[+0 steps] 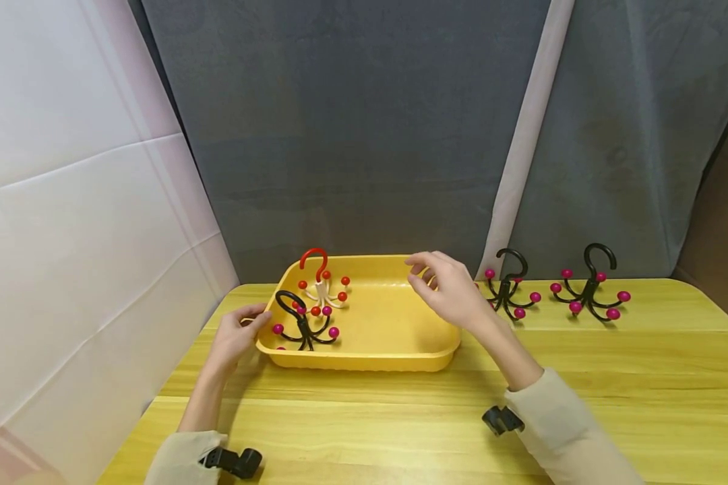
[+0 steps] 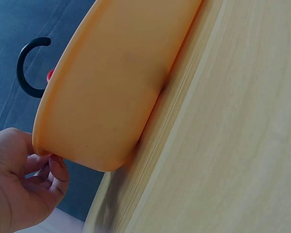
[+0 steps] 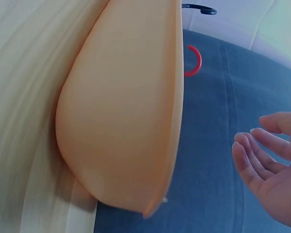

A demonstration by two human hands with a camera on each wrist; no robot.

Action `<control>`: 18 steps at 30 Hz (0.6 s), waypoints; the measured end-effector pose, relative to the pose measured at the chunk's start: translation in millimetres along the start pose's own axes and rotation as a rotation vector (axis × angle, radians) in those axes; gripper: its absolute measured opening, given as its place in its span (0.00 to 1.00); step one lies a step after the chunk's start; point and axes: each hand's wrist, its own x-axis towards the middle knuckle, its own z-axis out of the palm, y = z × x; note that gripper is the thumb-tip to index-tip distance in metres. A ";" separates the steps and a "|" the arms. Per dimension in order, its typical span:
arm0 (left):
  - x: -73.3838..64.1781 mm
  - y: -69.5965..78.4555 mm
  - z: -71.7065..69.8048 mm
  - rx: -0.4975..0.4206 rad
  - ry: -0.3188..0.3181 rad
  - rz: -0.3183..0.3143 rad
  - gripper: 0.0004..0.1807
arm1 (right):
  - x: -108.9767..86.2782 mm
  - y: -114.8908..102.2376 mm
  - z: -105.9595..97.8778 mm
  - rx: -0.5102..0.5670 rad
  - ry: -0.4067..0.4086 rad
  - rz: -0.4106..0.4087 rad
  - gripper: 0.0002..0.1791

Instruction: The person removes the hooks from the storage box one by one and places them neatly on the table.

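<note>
A shallow yellow tray [image 1: 382, 323] sits on the table. My left hand [image 1: 233, 337] pinches its left rim; the left wrist view shows the fingers [image 2: 56, 170] at the corner of the tray [image 2: 102, 97]. Over the tray's right side hovers my right hand [image 1: 451, 289], its fingers loosely bent and holding nothing. In the right wrist view this hand [image 3: 276, 170] is apart from the rim. In the tray's left part are a black multi-arm hook hanger [image 1: 303, 327] with magenta ball tips and, behind it, a white one with a red hook [image 1: 320, 283] and red balls.
Two more black hook hangers with magenta balls stand right of the tray, a nearer one [image 1: 505, 289] partly behind my right hand and a farther one [image 1: 590, 293]. Grey cloth [image 1: 364, 135] rises behind the wooden table [image 1: 364, 424]; white cloth [image 1: 85, 222] hangs at left.
</note>
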 end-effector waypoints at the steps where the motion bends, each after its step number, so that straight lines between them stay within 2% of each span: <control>1: 0.0 0.1 -0.1 0.002 0.001 0.001 0.23 | 1.1 -0.3 2.2 0.007 -0.004 0.001 0.14; 9: 0.4 -0.2 0.6 0.001 0.004 0.009 0.22 | 10.8 -4.3 20.6 0.029 -0.029 -0.027 0.13; 18: 0.4 -1.2 -0.3 -0.009 0.006 0.012 0.22 | 22.9 -13.5 49.1 0.094 -0.077 -0.018 0.13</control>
